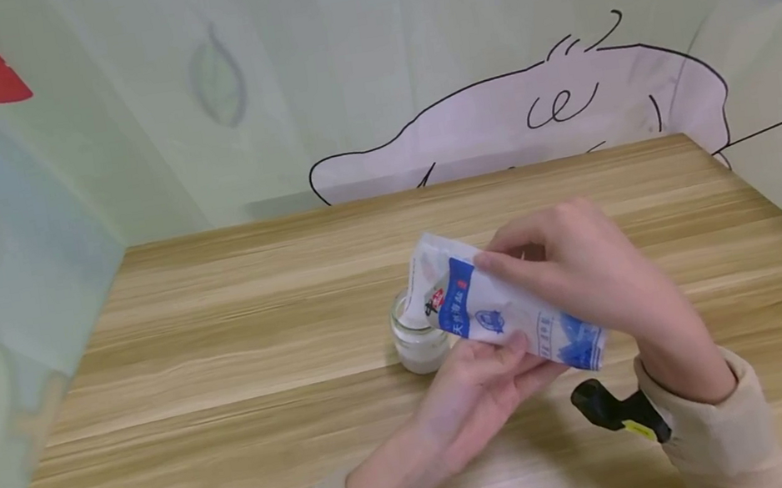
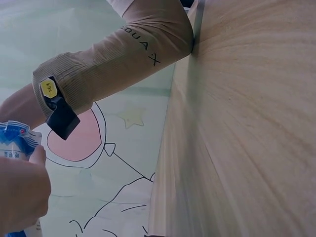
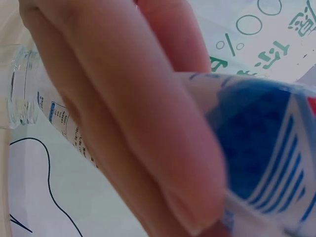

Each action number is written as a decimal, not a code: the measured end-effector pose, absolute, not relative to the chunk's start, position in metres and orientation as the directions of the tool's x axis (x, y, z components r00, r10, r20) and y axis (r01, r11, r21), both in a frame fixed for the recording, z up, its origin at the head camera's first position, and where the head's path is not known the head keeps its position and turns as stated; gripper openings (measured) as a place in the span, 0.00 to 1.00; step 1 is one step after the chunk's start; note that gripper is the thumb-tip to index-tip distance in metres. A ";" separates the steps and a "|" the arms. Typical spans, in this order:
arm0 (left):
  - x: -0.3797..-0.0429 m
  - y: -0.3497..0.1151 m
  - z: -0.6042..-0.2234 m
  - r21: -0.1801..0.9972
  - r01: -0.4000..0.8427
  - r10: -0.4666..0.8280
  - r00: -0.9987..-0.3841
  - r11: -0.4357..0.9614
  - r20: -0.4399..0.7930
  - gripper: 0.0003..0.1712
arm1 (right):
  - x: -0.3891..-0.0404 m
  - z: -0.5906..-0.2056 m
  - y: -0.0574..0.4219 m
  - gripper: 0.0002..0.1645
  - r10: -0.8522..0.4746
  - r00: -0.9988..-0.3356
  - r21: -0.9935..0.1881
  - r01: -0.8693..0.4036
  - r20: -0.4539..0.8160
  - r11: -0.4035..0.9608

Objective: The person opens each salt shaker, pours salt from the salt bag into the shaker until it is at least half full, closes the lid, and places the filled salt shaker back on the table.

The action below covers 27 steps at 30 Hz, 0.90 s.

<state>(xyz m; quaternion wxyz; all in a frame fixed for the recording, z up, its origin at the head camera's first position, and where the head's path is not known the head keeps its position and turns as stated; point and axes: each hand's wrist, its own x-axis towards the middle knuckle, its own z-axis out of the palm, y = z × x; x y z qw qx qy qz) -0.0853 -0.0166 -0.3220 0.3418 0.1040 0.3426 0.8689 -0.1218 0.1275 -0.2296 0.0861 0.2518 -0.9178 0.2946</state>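
Observation:
A blue-and-white salt packet (image 1: 489, 309) is tilted in both hands, its lower left end at the mouth of a small glass jar (image 1: 423, 355). White contents show inside the jar. My left hand (image 1: 477, 391) holds the packet from beneath, with the thumb over its front. At the packet's upper edge, my right hand (image 1: 585, 270) grips it between thumb and fingers. The right wrist view shows the fingers of that hand across the packet (image 3: 256, 143) close up, and the jar (image 3: 17, 94) at the left edge.
The wooden table (image 1: 223, 336) carries the jar. A printed cloth backdrop (image 1: 365, 71) with line drawings rises behind and beside the table. A black wrist mount (image 1: 617, 413) sits at the right sleeve.

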 end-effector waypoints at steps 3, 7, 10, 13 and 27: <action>-0.086 -0.017 -0.322 0.664 -0.526 0.667 -0.743 -0.532 -0.055 0.28 | -0.123 -0.230 0.128 0.10 -0.413 -0.861 -0.506 -0.509 0.297 0.696; -0.087 -0.017 -0.324 0.663 -0.530 0.676 -0.735 -0.528 -0.050 0.29 | -0.124 -0.230 0.130 0.09 -0.419 -0.864 -0.526 -0.502 0.278 0.686; -0.087 -0.016 -0.326 0.658 -0.538 0.684 -0.728 -0.527 -0.048 0.29 | -0.125 -0.230 0.133 0.09 -0.426 -0.866 -0.543 -0.497 0.261 0.677; -0.087 -0.014 -0.327 0.648 -0.547 0.686 -0.726 -0.530 -0.051 0.29 | -0.127 -0.230 0.135 0.08 -0.433 -0.866 -0.552 -0.495 0.250 0.670; -0.085 -0.008 -0.336 0.619 -0.575 0.691 -0.719 -0.535 -0.071 0.28 | -0.129 -0.228 0.145 0.06 -0.464 -0.857 -0.570 -0.502 0.225 0.650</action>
